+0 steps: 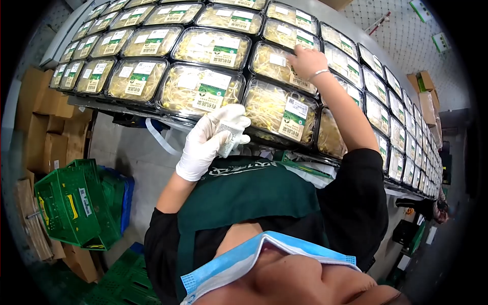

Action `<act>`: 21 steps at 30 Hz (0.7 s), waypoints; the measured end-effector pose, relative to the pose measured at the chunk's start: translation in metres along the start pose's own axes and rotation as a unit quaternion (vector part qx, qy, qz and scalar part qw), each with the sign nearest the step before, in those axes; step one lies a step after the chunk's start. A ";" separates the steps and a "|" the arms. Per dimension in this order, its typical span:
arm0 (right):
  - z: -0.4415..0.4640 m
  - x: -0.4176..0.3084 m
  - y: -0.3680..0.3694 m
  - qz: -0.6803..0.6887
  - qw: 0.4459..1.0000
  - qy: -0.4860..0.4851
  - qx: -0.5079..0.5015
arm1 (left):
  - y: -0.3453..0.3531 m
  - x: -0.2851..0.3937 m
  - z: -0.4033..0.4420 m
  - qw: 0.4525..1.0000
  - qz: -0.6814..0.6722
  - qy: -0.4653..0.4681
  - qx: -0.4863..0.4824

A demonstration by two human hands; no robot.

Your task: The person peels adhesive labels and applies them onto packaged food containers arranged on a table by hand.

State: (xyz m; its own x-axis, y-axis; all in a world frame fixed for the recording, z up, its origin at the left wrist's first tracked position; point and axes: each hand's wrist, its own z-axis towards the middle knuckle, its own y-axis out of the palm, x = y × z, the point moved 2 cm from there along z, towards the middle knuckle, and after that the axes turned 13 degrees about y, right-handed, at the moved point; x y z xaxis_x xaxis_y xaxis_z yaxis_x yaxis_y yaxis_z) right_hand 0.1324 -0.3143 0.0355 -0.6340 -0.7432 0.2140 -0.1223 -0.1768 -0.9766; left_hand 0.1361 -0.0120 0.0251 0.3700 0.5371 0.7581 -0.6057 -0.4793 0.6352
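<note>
My left hand [201,145], in a white glove, is closed around a small wad of printed labels [229,138] by the table's near edge. Beside it sits a clear-lidded black tray of bean sprouts [267,109] with a green and beige label. My bare right hand [310,62] reaches over another sprout tray [267,66]. Its fingers are bent together at the lower edge of the tray behind [277,35]; whatever they pinch, if anything, is hidden. Several trays bear a white printed sticker over the green label.
Rows of sprout trays [137,79] cover the table [376,38] and run far right. Green crates [76,203] and cardboard boxes [53,137] stand on the floor at left. More cartons [427,94] are at the far right. A person [441,206] is partly visible at the right edge.
</note>
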 end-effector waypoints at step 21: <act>-0.110 -0.035 -0.006 0.050 0.999 0.001 0.009 | -0.004 -0.015 -0.027 0.991 0.020 -0.076 -0.105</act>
State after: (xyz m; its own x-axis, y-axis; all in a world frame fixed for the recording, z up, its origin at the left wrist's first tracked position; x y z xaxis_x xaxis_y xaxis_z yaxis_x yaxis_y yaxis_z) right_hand 0.0719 -0.2162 0.0318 -0.6439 -0.7565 0.1145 -0.0435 -0.1132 -0.9926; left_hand 0.1138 0.0010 0.0068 0.4356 0.4014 0.8057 -0.7491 -0.3346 0.5717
